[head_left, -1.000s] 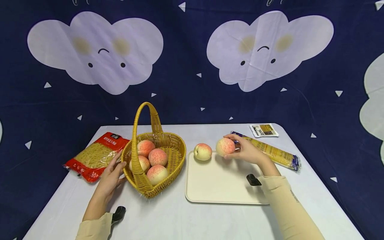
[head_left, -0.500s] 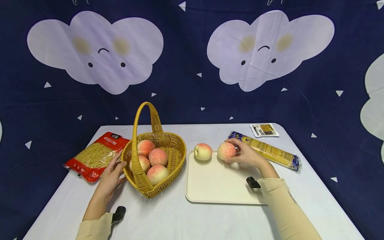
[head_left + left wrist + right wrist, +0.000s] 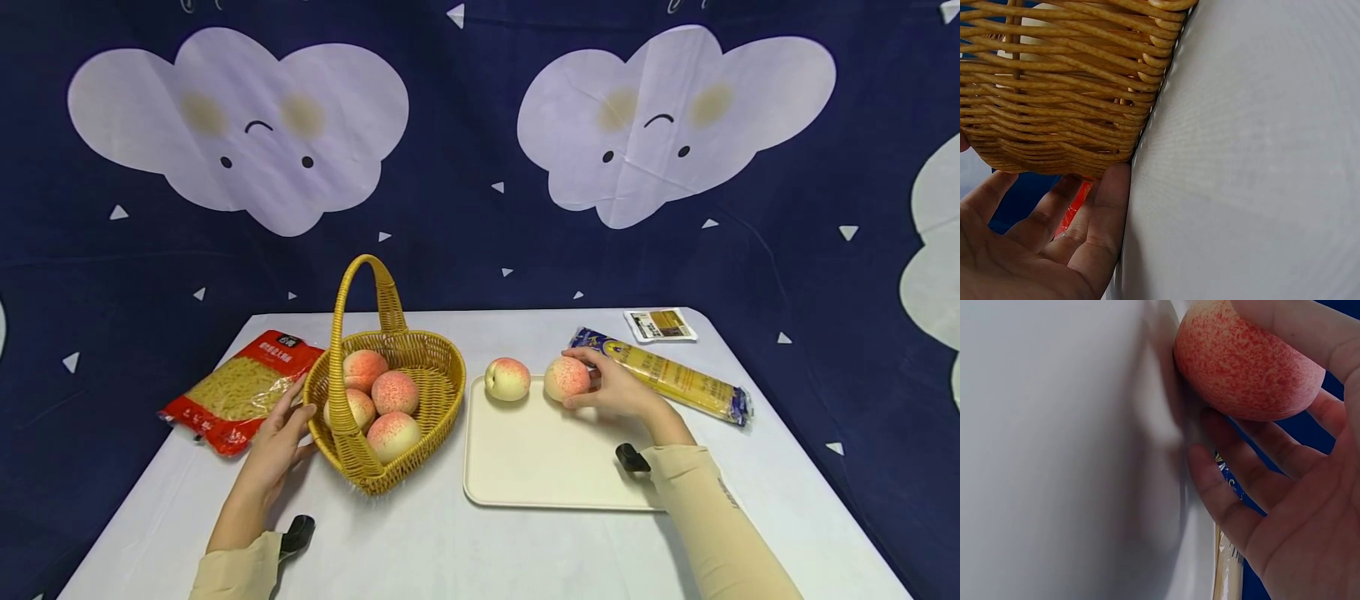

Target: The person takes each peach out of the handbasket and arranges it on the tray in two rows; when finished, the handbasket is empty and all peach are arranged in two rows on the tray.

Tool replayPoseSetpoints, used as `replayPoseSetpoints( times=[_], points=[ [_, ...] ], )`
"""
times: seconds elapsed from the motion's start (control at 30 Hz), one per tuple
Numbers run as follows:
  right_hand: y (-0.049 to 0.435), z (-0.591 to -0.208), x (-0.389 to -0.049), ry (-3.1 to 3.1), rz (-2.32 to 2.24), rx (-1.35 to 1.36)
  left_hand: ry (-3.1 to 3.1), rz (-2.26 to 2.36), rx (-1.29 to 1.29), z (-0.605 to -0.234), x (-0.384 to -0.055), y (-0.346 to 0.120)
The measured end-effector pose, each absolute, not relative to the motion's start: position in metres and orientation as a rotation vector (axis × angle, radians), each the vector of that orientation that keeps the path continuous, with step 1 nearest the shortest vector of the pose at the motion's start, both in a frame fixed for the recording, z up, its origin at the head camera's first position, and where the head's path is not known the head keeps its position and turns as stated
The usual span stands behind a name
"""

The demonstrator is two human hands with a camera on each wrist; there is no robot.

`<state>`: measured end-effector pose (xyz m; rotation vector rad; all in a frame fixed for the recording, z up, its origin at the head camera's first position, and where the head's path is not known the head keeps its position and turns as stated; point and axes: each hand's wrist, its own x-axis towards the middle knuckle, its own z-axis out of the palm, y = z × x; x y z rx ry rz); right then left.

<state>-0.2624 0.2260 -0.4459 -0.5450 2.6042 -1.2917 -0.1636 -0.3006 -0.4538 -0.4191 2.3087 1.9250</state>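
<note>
Holding the speckled peach [image 3: 566,378] at the far edge of the tray [image 3: 555,467] with the right hand [image 3: 621,388] curled partway around it, probably to prevent rolling, while resting the left hand [image 3: 272,450], loosely opened and enclosing nothing, against the wicker basket [image 3: 435,392], presumably for steadiness.

No wording is legible. Red pasta bag [image 3: 240,390], left side: pale characters cross the red far panel; the black label [image 3: 288,341] at the far edge bears white characters; smaller print lies along the near edge. Spaghetti packet [image 3: 678,379], far right: a line of characters runs along the yellow film; a round emblem [image 3: 617,347] sits near the blue left end. White sachet [image 3: 662,325], far right: dark print beside a brown panel. Right sleeve [image 3: 716,533]: small dark lettering. All unreadable at this size.
</note>
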Motion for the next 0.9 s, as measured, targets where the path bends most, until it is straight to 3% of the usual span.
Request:
replayPoseSetpoints(
  times=[0.9],
  points=[
    [0.232,-0.455,-0.26,2.501,-1.426,-0.563,2.312,1.921,-0.427,-0.452,-0.165,-0.3]
  ],
)
